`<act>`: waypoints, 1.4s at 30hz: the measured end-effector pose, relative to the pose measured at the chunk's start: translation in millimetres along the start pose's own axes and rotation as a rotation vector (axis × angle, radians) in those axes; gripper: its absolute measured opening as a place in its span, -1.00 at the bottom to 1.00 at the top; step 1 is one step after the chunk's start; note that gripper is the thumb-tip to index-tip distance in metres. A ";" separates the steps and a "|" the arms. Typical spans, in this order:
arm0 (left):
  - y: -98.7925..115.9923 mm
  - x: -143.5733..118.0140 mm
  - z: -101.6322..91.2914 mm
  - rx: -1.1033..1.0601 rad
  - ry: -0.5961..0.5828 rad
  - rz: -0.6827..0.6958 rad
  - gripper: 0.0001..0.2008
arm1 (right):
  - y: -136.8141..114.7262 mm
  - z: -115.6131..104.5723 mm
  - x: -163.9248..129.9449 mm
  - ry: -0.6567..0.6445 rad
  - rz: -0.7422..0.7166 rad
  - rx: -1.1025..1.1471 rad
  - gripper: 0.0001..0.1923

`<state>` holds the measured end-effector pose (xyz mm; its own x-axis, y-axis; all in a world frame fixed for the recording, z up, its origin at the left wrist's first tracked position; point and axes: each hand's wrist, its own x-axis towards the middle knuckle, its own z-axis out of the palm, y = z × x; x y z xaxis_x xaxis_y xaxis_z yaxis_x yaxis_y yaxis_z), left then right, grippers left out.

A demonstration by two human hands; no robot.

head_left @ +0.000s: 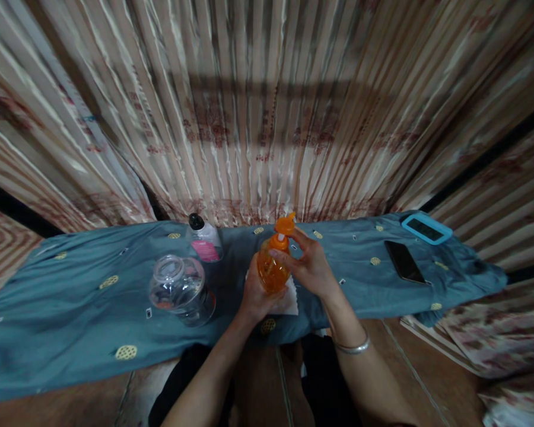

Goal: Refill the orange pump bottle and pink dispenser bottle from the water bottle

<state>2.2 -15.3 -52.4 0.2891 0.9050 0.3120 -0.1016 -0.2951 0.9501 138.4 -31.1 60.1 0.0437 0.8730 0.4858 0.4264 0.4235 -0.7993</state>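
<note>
Two hands grip an orange bottle point(272, 267) over a teal cloth point(71, 308) spread along a low surface.

From the left: a wide stretch of bare cloth runs to its left edge, then a clear glass jar point(181, 289) stands (its lid on) in front of a clear bottle with a black cap and pink label point(204, 239). The left hand point(254, 295) wraps the orange bottle's lower body from below, above a white tissue point(288, 299); the right hand point(310, 264) pinches its neck, just under the flipped-open orange cap point(285, 224). Further right, past open cloth, a dark phone point(404, 261) and a blue-rimmed device point(426, 228) lie near the cloth's right edge.
</note>
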 end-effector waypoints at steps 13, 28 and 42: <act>-5.6 -2.0 -0.1 -0.020 -0.003 -0.005 -0.10 | 0.2 -8.3 -1.8 -0.084 0.015 0.036 -0.43; 4.3 0.0 0.8 -0.080 -0.014 -0.008 -0.14 | 2.8 -15.4 5.2 -0.187 -0.030 0.058 -0.63; -3.4 -1.2 1.3 -0.037 0.006 -0.034 -0.05 | 6.3 -11.5 2.5 -0.024 0.041 -0.003 -0.49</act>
<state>3.5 -15.8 -56.0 0.2872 0.9161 0.2797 -0.1275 -0.2529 0.9591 151.5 -29.1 60.3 0.0401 0.8952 0.4438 0.4273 0.3861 -0.8175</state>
